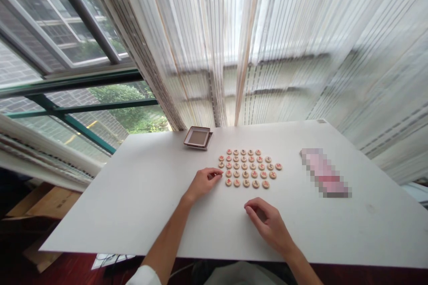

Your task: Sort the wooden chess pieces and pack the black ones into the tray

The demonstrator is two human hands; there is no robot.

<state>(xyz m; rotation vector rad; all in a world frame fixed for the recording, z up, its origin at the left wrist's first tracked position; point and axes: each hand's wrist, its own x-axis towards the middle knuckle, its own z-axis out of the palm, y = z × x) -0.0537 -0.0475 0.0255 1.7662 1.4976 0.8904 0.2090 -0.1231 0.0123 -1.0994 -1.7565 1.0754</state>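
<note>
Round wooden Chinese chess pieces (244,166) lie face up in several rows on the white table (127,196), marked with red or black characters. At the left side of these rows is my left hand (203,182), thumb and forefinger brought together beside the nearest pieces. Whether a piece sits between those fingertips is hidden. My right hand (265,220) rests on the table in front of the rows, apart from the pieces. Its fingers are curled, with thumb and forefinger tips meeting, and nothing shows in them.
Behind the pieces stands a shallow square box (197,137), stacked askew on another part. A blurred-out pink oblong item (324,173) lies at right. Striped sheer curtains (284,53) hang along the table's far edge. A cardboard box (53,200) is on the floor at left.
</note>
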